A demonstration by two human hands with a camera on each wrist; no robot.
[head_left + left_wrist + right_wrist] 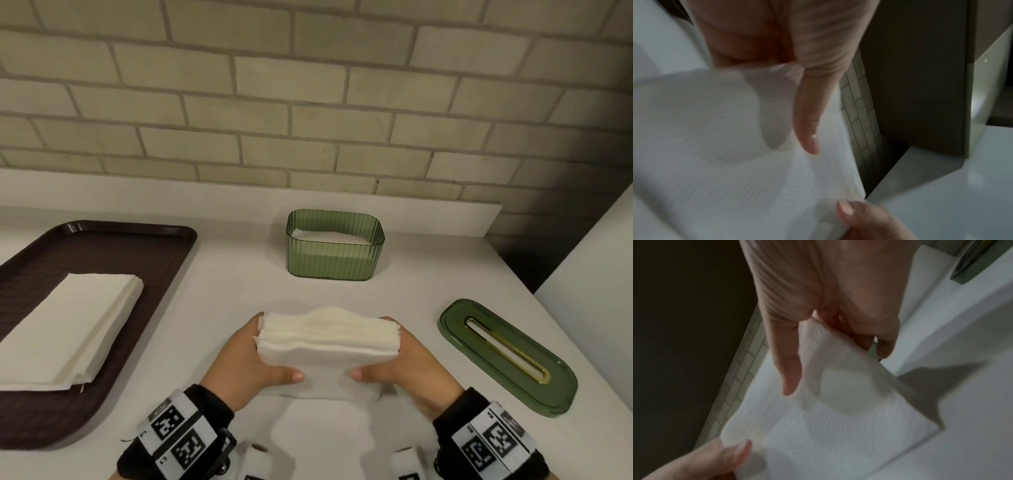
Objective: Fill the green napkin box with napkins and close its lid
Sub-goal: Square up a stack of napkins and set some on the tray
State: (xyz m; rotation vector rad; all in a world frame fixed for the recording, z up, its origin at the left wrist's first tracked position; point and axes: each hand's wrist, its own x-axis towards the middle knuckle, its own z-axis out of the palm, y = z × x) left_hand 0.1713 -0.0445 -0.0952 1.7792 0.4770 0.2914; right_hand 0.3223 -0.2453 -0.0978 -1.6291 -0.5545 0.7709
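A stack of white napkins is held above the counter between both hands. My left hand grips its left end, thumb on the near face and fingers behind. My right hand grips the right end the same way. Both wrist views show a thumb pressed on the napkins. The green ribbed napkin box stands open farther back, with napkins inside it. Its green lid, with a gold-edged slot, lies flat on the counter to the right.
A brown tray at the left carries another pile of white napkins. A brick wall rises behind a low ledge. The white counter ends at the right by a dark gap.
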